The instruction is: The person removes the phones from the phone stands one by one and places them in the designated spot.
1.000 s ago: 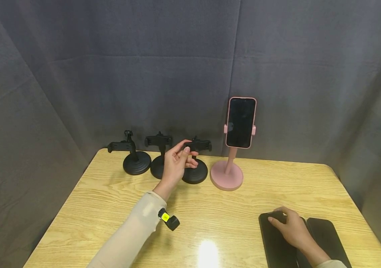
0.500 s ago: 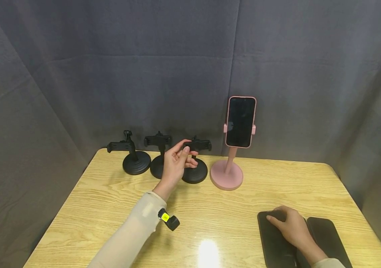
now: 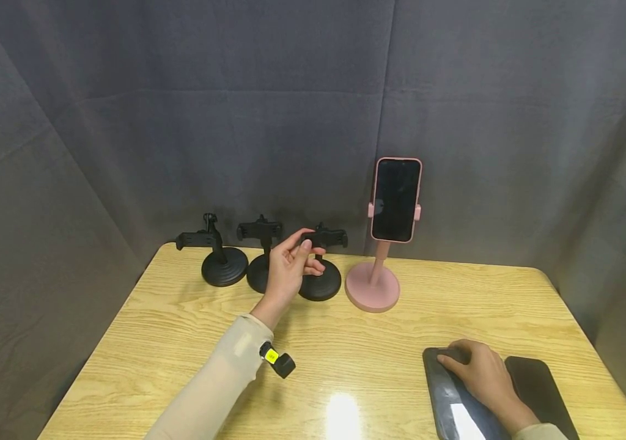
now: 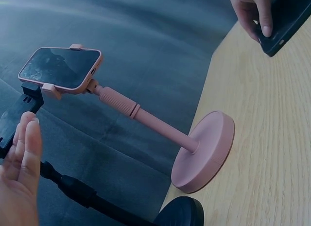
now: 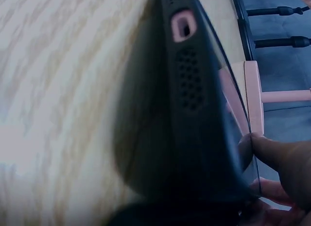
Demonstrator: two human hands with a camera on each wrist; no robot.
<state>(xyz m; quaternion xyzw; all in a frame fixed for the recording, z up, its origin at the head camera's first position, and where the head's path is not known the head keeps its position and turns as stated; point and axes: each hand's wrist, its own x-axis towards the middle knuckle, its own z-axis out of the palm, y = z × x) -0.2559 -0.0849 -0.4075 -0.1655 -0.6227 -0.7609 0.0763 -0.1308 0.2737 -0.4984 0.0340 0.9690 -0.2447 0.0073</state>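
Gripped phone [image 3: 450, 397] has tilted: black, glossy, newly glare-streaked.

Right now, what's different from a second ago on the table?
The dark phone under the right hand seems to have tilted: its face, dull before, now shows a bright reflection. It also edged slightly left. The right hand already had hold of it. The left hand is still at the rightmost black stand, and the pink stand hasn't moved.

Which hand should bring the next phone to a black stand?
Probably the right hand: it grips a black phone, while the left hand is at the clamp of a black stand.
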